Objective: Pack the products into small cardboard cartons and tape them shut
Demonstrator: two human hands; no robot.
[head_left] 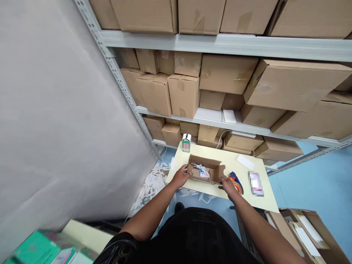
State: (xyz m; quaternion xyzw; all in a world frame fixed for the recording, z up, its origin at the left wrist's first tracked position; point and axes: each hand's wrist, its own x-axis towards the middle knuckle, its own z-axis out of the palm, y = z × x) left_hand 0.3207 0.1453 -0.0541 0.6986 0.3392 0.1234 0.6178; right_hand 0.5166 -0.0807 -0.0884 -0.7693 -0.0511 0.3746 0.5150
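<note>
An open brown cardboard box [209, 162] stands near the front edge of the pale yellow table [202, 150]. Inside it lies a crumpled white packet with blue and purple print [202, 171]. The fingers of my left hand [180, 176] are closed on the box's left end. At its right front corner, my right hand [228, 186] grips the cardboard, partly hiding the fingertips. Just beside that hand sits a blue and orange tape dispenser [233, 178].
A small green and white carton [186, 143] stands at the table's back left, and a white sheet [245, 161] lies at the right beside a blurred purple item [255, 184]. Shelves of cartons [183, 95] rise behind. Paper strips [150, 185] litter the floor at left.
</note>
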